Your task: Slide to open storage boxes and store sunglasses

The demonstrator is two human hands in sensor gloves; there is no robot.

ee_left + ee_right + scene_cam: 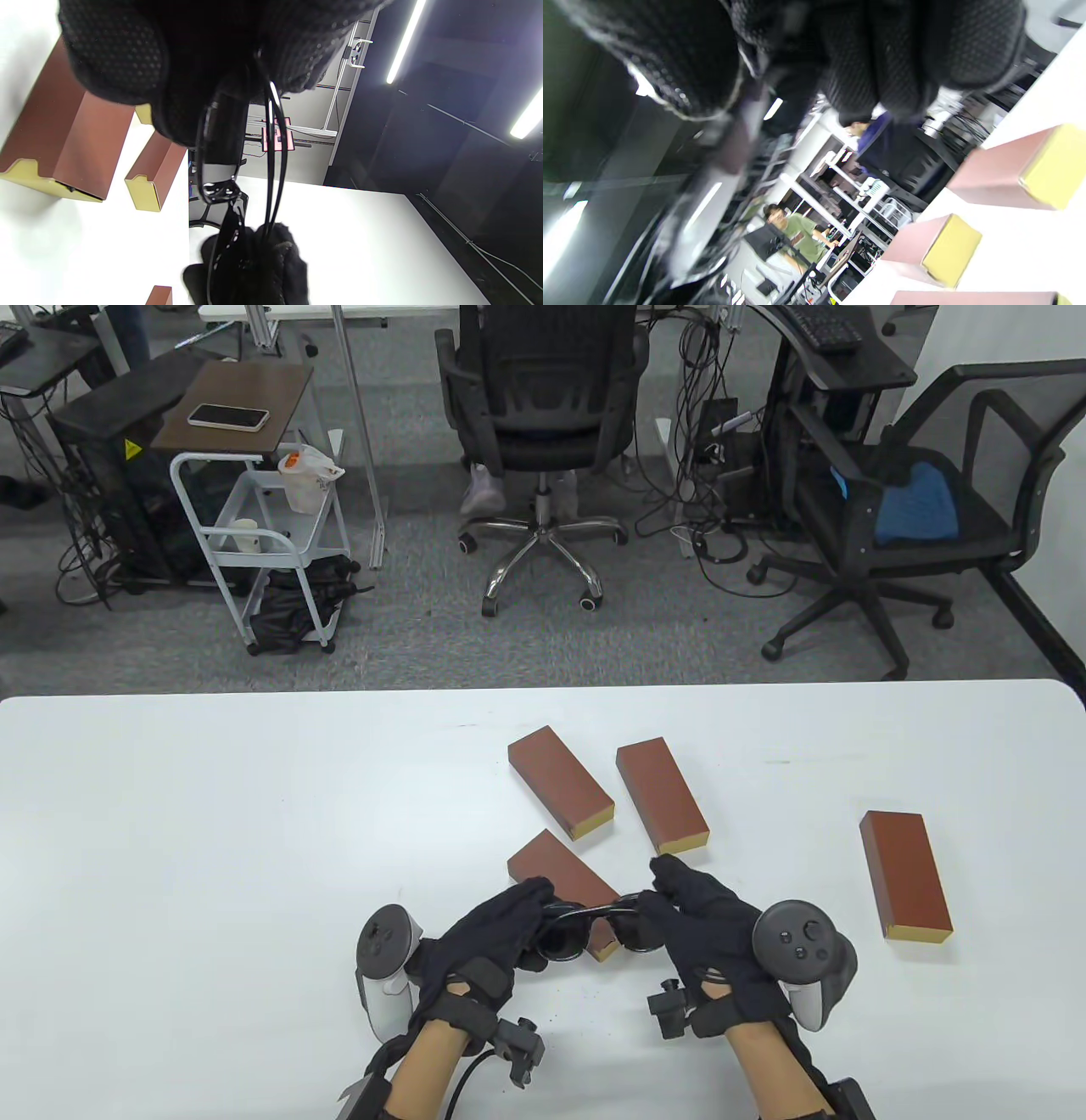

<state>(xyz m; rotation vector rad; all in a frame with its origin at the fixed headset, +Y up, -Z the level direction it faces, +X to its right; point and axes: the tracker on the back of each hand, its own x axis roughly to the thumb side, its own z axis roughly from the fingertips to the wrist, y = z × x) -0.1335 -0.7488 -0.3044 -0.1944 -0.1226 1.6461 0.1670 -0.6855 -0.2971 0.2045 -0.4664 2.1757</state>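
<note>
Black sunglasses [594, 929] hang just above the table between both hands. My left hand [496, 929] grips their left end, fingers curled over the lens. My right hand [691, 912] pinches the right end. The left wrist view shows the frame [220, 169] and thin temple arms [273, 161] dangling from my fingers, with the right glove [263, 267] below. Several brown sleeve boxes with yellow inner trays lie on the white table [212, 857]: one under the glasses [556, 874], two behind [560, 782] [662, 796], one at the right [904, 874].
Beyond the table's far edge stand two black office chairs [539, 415] [925, 517] and a white trolley [263, 534]. A person in green [793, 231] sits far off in the right wrist view, where yellow box ends [950, 250] show.
</note>
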